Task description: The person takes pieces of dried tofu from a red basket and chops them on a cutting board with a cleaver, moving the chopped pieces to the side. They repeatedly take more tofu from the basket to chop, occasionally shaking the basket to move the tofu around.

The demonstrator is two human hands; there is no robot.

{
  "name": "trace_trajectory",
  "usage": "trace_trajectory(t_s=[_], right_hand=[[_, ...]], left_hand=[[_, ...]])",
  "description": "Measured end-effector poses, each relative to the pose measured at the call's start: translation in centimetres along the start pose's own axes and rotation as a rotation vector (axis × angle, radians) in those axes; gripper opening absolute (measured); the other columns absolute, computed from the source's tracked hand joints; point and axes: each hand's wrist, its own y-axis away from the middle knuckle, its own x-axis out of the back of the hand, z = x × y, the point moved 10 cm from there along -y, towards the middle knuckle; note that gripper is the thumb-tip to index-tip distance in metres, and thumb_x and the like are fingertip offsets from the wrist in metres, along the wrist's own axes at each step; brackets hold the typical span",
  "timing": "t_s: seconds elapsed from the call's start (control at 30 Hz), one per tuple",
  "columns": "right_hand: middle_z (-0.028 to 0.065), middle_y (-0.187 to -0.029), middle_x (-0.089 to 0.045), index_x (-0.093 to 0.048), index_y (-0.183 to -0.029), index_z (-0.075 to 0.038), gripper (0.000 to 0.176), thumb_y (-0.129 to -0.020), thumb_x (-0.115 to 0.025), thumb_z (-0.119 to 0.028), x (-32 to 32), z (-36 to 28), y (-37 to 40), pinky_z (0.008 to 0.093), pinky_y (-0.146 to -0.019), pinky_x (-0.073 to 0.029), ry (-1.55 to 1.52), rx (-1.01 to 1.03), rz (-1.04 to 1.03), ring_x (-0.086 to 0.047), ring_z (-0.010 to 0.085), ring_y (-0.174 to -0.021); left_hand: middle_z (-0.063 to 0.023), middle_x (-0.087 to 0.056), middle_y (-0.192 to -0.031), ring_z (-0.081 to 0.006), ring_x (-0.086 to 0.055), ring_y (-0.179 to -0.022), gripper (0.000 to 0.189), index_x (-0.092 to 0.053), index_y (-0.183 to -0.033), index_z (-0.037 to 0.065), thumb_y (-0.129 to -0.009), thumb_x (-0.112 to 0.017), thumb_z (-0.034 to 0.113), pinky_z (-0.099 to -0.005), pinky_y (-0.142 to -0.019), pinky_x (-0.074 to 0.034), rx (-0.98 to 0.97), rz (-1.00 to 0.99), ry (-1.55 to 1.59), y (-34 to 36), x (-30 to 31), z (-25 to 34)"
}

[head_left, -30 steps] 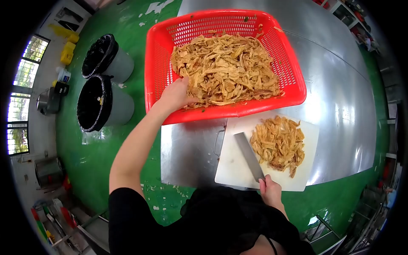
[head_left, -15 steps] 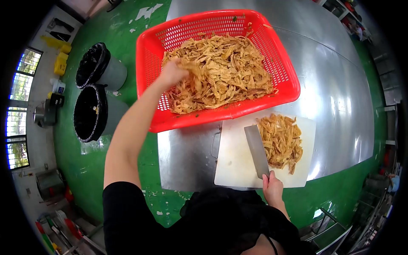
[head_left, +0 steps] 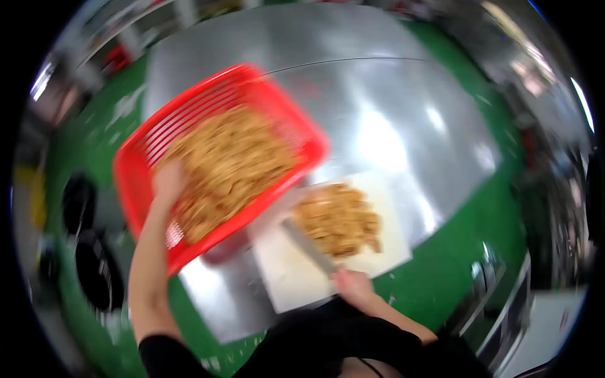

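My left hand (head_left: pixel 169 179) reaches into the left side of a red plastic basket (head_left: pixel 318 143), its fingers blurred and partly hidden among yellow-brown strips of food (head_left: pixel 236 157). In my right hand (head_left: pixel 354 286) is the handle of a cleaver (head_left: pixel 309 247), whose broad blade lies over a white cutting board (head_left: pixel 280 274). Just beyond the blade, a smaller pile of the same strips (head_left: pixel 337 220) rests on the board. The basket stands behind and to the left of the board.
A steel table (head_left: pixel 340 94) carries the basket and board. Down to the left, on the green floor (head_left: pixel 441 252), stand two bins lined with black bags, the nearer bin (head_left: pixel 97 271) close by my left forearm. Blurred shelving lines the room's edges.
The view has swung to the right, so the basket and board appear further left and tilted. My left hand stays at the basket's left side; the cleaver remains in my right hand.
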Motion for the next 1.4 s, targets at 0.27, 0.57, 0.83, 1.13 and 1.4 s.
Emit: trace_trajectory(t_s=[0.27, 0.57, 0.83, 1.13, 1.4], right_hand=[[0.0193, -0.078, -0.062, -0.046, -0.103, -0.005, 0.021, -0.091, -0.042, -0.022, 1.4, 0.1, 0.8, 0.0489, -0.070, -0.047, -0.195, -0.072, -0.068, -0.061, 0.0399, -0.078], [0.0184, -0.074, -0.063, -0.045, -0.098, -0.002, 0.019, -0.088, -0.045, -0.018, 0.8, 0.1, 1.2, 0.0480, -0.062, -0.047, -0.185, 0.040, 0.051, -0.062, 0.0383, -0.071], [0.0166, -0.072, -0.063, -0.045, -0.094, -0.001, 0.017, -0.085, -0.045, -0.015, 1.0, -0.3, 1.2, 0.0472, -0.058, -0.047, -0.134, 0.095, 0.076, -0.062, 0.0370, -0.068], [0.0177, -0.072, -0.062, -0.046, -0.098, -0.001, 0.018, -0.085, -0.046, -0.014, 1.4, -1.0, 1.5, 0.0483, -0.062, -0.047, -0.140, 0.119, 0.045, -0.063, 0.0378, -0.070], [0.0179, -0.070, -0.061, -0.047, -0.098, -0.002, 0.017, -0.084, -0.047, -0.013, 0.7, -0.5, 0.9, 0.0488, -0.061, -0.046, -0.149, 0.127, 0.076, -0.062, 0.0379, -0.069]], left_hand=[[-0.0235, -0.038, -0.134, -0.0336, -0.052, -0.098, 0.097, -0.021, -0.145, 0.008, -0.062, -0.071, 0.005, -0.0426, -0.082, -0.045, 0.279, -0.333, 0.425, -2.0, -8.2, 1.2], [-0.0144, -0.054, -0.084, -0.0240, -0.052, -0.070, 0.063, -0.035, -0.139, 0.001, -0.079, -0.046, -0.014, -0.0348, -0.063, -0.043, 0.115, -0.211, -0.065, -2.8, -5.8, 1.5], [-0.0182, -0.058, -0.104, -0.0309, -0.056, -0.100, 0.055, -0.041, -0.133, -0.003, -0.079, -0.054, -0.010, -0.0399, -0.086, -0.047, 0.031, -0.015, -0.191, -2.7, -5.4, -2.5], [-0.0188, -0.058, -0.104, -0.0316, -0.057, -0.099, 0.053, -0.043, -0.131, -0.003, -0.079, -0.054, -0.007, -0.0403, -0.085, -0.047, 0.042, 0.030, 0.067, 3.5, -7.3, -4.8], [-0.0193, -0.059, -0.103, -0.0322, -0.057, -0.098, 0.051, -0.044, -0.129, -0.003, -0.079, -0.055, -0.004, -0.0407, -0.084, -0.047, 0.049, 0.000, 0.103, 4.2, -8.3, -4.2]])
